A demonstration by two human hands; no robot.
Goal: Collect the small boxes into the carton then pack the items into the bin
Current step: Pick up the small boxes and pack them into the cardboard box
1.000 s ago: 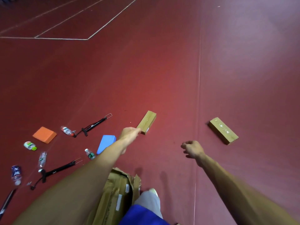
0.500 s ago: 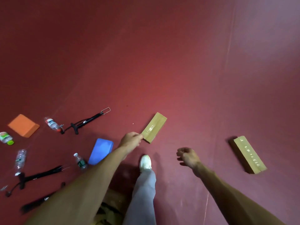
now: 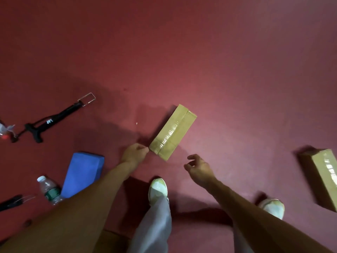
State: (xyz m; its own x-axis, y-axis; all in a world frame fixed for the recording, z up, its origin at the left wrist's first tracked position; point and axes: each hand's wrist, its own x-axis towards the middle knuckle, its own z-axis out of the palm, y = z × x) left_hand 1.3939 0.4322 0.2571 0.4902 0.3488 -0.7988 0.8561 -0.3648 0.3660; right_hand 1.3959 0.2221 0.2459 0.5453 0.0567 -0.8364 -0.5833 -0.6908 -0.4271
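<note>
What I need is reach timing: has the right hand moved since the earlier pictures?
Yes: the right hand moved left, away from the right-side box, toward the middle box.

Light is running dim and uneven: the red floor [image 3: 228, 73] is glowing brightest mid-frame and darkening toward the upper corners. Glare is streaking the tape on the small box [image 3: 173, 131] and the right-edge box [image 3: 326, 172]. Shadows are lying to their left, so light is arriving from the right. Motion blur is softening everything I am seeing. Wide-angle distortion is stretching my forearms [image 3: 82, 216] at the lower corners.
</note>
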